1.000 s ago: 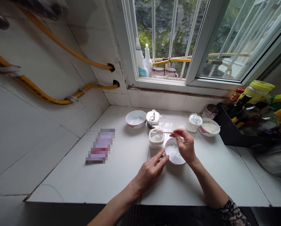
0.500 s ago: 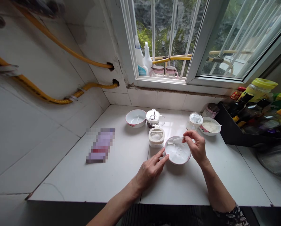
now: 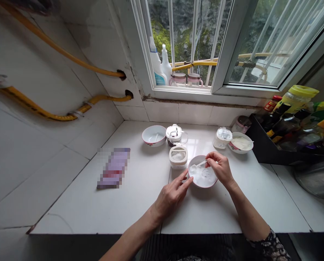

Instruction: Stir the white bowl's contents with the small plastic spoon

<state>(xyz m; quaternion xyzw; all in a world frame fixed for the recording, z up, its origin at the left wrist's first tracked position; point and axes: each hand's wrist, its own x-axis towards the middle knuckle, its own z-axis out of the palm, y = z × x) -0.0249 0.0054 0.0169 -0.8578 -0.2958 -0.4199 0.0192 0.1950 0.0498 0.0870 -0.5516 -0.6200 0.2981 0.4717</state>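
My right hand [image 3: 220, 168] pinches the handle of a small white spoon [image 3: 198, 165], its head down at the powder on the bowl's far left side. The round bowl [image 3: 216, 184] has a pink rim and holds white powder [image 3: 205, 176]. My left hand [image 3: 172, 194] grips the bowl's left edge, thumb at the rim and fingers along the outside. Just behind the bowl stands an open square seasoning jar [image 3: 178, 165] with white grains inside. Its clear lid is tipped back.
Behind stand an empty-looking bowl [image 3: 151, 142] with a spoon, another jar [image 3: 174, 131], a closed jar [image 3: 222, 139] and a bowl of pale powder [image 3: 241, 149]. A black bottle rack [image 3: 265, 154] fills the right. A blurred purple packet [image 3: 114, 168] lies left.
The spoon in my right hand has dipped lower, its head now at the powder. My left hand stays at the bowl's edge. The whole view has shifted slightly.
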